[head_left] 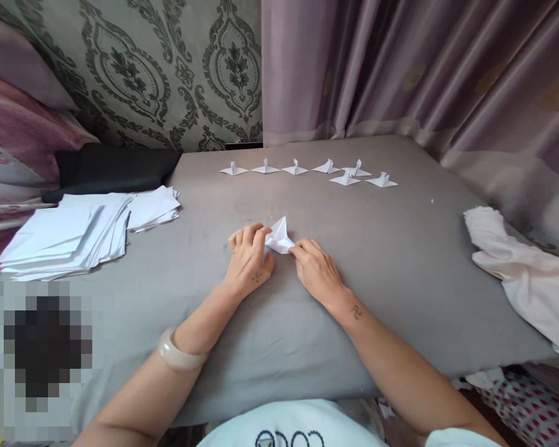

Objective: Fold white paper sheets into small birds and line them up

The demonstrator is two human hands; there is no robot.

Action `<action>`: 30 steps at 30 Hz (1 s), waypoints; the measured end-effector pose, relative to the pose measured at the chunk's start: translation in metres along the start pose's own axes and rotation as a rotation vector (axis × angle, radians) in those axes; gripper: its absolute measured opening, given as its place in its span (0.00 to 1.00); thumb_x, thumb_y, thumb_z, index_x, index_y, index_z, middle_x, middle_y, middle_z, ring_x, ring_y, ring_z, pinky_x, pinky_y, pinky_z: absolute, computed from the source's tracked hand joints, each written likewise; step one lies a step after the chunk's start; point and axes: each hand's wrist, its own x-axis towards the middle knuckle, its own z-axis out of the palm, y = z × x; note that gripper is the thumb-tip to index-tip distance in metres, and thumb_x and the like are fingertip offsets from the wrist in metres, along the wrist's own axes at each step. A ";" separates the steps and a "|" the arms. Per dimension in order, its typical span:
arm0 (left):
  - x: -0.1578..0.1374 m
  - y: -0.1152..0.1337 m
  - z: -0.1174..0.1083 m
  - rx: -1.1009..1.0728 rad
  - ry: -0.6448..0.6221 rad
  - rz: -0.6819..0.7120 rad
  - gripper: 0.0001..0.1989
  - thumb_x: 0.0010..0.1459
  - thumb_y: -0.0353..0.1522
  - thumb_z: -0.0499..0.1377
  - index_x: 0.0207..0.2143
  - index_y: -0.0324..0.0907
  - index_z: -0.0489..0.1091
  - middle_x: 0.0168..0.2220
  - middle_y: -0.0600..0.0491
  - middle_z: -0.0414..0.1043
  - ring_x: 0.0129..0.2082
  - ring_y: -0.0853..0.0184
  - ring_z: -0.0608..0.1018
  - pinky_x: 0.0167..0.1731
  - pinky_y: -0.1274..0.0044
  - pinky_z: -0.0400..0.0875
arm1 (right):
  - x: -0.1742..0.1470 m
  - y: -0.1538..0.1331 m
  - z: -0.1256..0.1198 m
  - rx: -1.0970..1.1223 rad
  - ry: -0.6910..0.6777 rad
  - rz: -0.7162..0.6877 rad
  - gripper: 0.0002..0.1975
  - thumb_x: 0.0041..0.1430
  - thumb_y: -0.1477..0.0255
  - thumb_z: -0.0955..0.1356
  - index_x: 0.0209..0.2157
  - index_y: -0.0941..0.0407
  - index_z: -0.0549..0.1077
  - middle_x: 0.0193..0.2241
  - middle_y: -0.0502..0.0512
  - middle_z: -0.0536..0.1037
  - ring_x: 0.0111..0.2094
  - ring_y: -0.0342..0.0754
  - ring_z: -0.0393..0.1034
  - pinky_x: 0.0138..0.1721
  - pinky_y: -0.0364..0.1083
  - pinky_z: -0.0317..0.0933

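Between my two hands, over the middle of the grey cloth-covered table [205, 230], is a folded piece of white paper [279, 237] with a pointed flap standing up. The fingers of my left hand [249, 254] are curled round its left side. My right hand [317, 267] pinches its lower right corner, fingers pressed together. Parts of the paper are hidden behind my left fingers. Farther back stand several finished-looking folded paper birds [295, 167] with spread wings, most of them in a loose row.
Stacks of white paper sheets [69, 233] lie at the left, in front of a black folded item [121, 167]. A pale crumpled cloth [517, 267] rests along the right edge. Purple curtains [307, 74] and a patterned wall [181, 68] close off the back.
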 end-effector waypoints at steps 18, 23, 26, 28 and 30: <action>-0.003 -0.004 0.006 -0.051 -0.115 0.301 0.09 0.64 0.29 0.52 0.39 0.41 0.73 0.38 0.50 0.77 0.36 0.65 0.75 0.36 0.72 0.62 | -0.008 0.004 -0.017 -0.068 -0.147 -0.104 0.18 0.61 0.81 0.59 0.47 0.54 0.71 0.43 0.58 0.69 0.42 0.50 0.61 0.40 0.46 0.57; -0.004 -0.004 0.004 -0.025 -0.148 0.330 0.11 0.63 0.28 0.52 0.40 0.41 0.73 0.39 0.50 0.77 0.36 0.65 0.75 0.38 0.71 0.62 | -0.010 0.004 -0.021 -0.007 -0.180 -0.021 0.18 0.63 0.78 0.58 0.47 0.50 0.73 0.41 0.57 0.67 0.40 0.48 0.61 0.38 0.45 0.56; -0.003 -0.002 0.001 -0.010 -0.176 0.336 0.12 0.63 0.28 0.51 0.41 0.42 0.74 0.40 0.49 0.76 0.36 0.64 0.75 0.38 0.70 0.62 | -0.011 0.005 -0.025 0.016 -0.212 0.003 0.19 0.64 0.77 0.58 0.49 0.48 0.73 0.40 0.56 0.67 0.40 0.48 0.61 0.39 0.45 0.56; -0.002 0.000 -0.001 0.000 -0.193 0.344 0.12 0.63 0.28 0.50 0.40 0.41 0.73 0.41 0.48 0.76 0.37 0.64 0.74 0.39 0.69 0.62 | -0.011 0.007 -0.028 0.025 -0.227 0.004 0.19 0.64 0.77 0.59 0.50 0.47 0.72 0.40 0.56 0.67 0.40 0.47 0.62 0.40 0.45 0.56; -0.001 0.001 -0.003 -0.001 -0.220 0.365 0.12 0.64 0.28 0.49 0.40 0.40 0.73 0.42 0.47 0.75 0.38 0.63 0.74 0.39 0.69 0.63 | -0.012 0.010 -0.031 0.034 -0.239 0.010 0.19 0.64 0.76 0.59 0.50 0.46 0.72 0.41 0.55 0.68 0.41 0.47 0.63 0.40 0.45 0.57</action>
